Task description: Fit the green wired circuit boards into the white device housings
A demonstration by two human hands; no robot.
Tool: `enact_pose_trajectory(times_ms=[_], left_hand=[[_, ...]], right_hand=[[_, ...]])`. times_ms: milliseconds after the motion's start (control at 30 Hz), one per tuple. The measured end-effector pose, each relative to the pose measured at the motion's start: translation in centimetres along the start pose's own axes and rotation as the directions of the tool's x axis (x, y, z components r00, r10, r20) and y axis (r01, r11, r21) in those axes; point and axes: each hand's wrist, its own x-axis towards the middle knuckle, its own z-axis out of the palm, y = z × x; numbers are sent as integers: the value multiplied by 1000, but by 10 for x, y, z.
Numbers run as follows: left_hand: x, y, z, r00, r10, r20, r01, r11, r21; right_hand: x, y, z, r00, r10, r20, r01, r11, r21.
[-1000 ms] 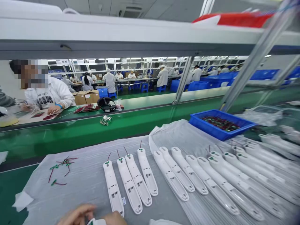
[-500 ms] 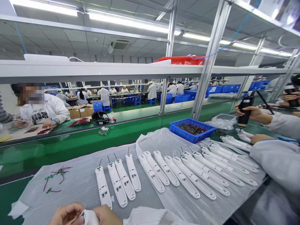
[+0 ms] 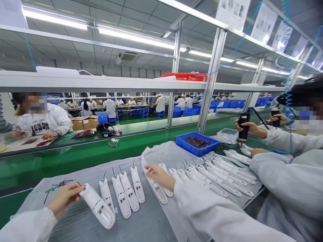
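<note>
My left hand [image 3: 64, 198] grips the top end of a long white plastic shell [image 3: 98, 208] and holds it slanted on the foam sheet [image 3: 75, 228], beside three other shells [image 3: 122, 190] with small green parts and red wires at their tips. My right hand [image 3: 158, 174] reaches forward and rests on the near end of a second row of several white shells [image 3: 214, 174]. Its fingers curl over one shell [image 3: 157, 191]; whether they grasp it is unclear. Loose red-and-green wired parts [image 3: 59, 185] lie just beyond my left hand.
A blue bin [image 3: 196, 144] of small parts stands behind the shells. To my right a co-worker in white holds a black power screwdriver [image 3: 243, 126] over more shells. A green conveyor [image 3: 75, 154] runs across; another person works on its far side [image 3: 42, 119].
Both hands have left the near edge. My left hand carried a shell out to the left group. My right hand stretched forward to the right row. The view rose and turned right.
</note>
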Motion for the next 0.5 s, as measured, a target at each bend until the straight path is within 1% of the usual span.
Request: enact_pose_trajectory(times_ms=[33,100,167,200,233,300,400,500], left_hand=[[11,-2,-2,1000,-11,18,11,1000,14],[30,-5,-1,998,-38,40,36,998,44],[42,-8,4,997,-52,55,48,997,63],[46,-10,8,997,-53,64,49,996,69],[49,-12,11,996,-53,78,47,996,75],[53,-18,14,992,-52,112,42,995,92],[61,-29,11,991,-40,131,22,990,136],[71,-42,5,989,-30,147,1,982,190]], right_hand=[[12,11,-20,996,33,-88,-37,998,-49],[30,34,-54,978,81,-193,-107,985,-133],[32,55,-77,966,98,-238,-150,966,-210],[29,62,-83,964,94,-248,-157,957,-245],[22,67,-85,964,82,-253,-153,949,-276],[7,71,-81,965,35,-261,-123,936,-331],[-7,64,-62,956,-70,-283,-51,916,-399],[-4,49,-40,940,-170,-295,20,892,-451]])
